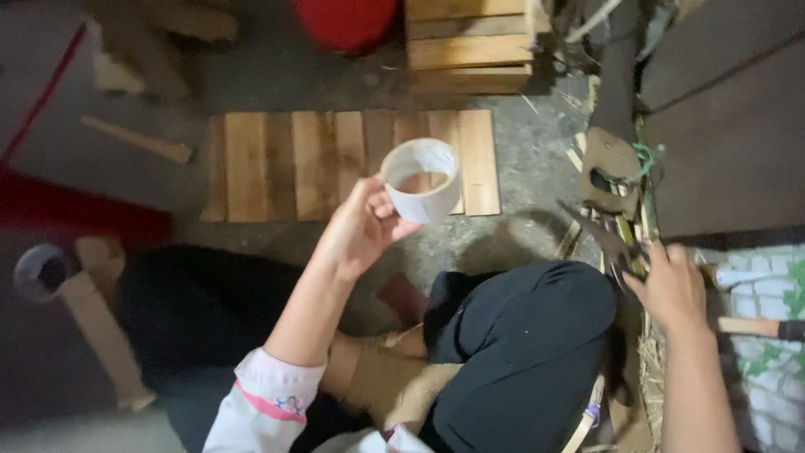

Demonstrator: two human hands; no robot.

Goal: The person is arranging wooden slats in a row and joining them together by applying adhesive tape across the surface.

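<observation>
We crouch on a grey concrete floor point(520, 159) by a slatted wooden panel point(335, 164). Our left hand point(362, 226) pinches a tape roll point(422, 179) above it. Our right hand point(673, 285) reaches into tangled tools point(616, 243); its fingers are hidden, grip unclear.

The person wears loose black trousers point(520, 352) and a white sleeve point(260, 403) pushed up the left forearm, its cuff edged with a pink band and small coloured prints. The right forearm is bare. Both hands are bare, with no gloves or rings showing
</observation>
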